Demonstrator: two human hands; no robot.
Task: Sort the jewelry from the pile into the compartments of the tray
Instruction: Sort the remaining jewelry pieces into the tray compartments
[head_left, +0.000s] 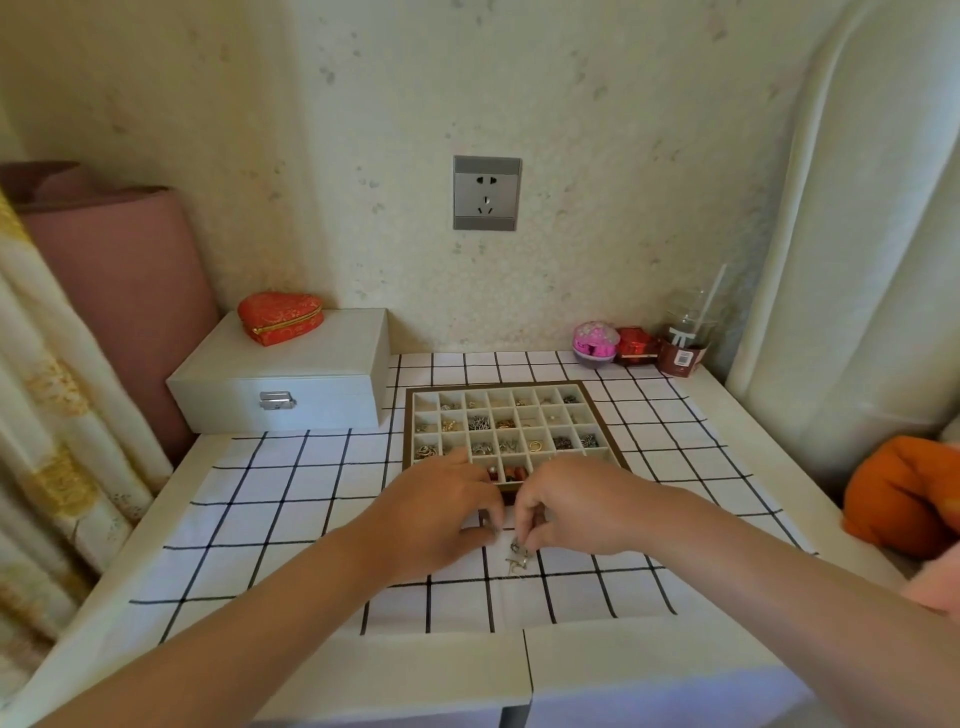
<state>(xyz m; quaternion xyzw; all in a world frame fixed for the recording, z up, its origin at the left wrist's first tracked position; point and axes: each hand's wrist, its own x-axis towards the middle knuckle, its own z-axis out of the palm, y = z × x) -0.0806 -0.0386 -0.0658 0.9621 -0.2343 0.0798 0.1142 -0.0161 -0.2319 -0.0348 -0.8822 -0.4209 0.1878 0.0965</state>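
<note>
Right hand (576, 509) pinches a silver piece (517, 546) atop the jewelry pile (518, 564) mid-worktop, just off the near rim of the tray (409, 415); left hand (441, 514) curled, grip unclear, so untangle one piece, then lift clear.

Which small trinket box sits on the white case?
The red heart-shaped box, atop the white case back left. The pink round box and the red square box stand on the table, back right.

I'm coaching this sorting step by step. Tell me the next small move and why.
Probably lift the right hand toward the tray beyond: its fingertips seem to pinch a piece at the top of the jewelry pile, and the left hand is beside it.
</note>
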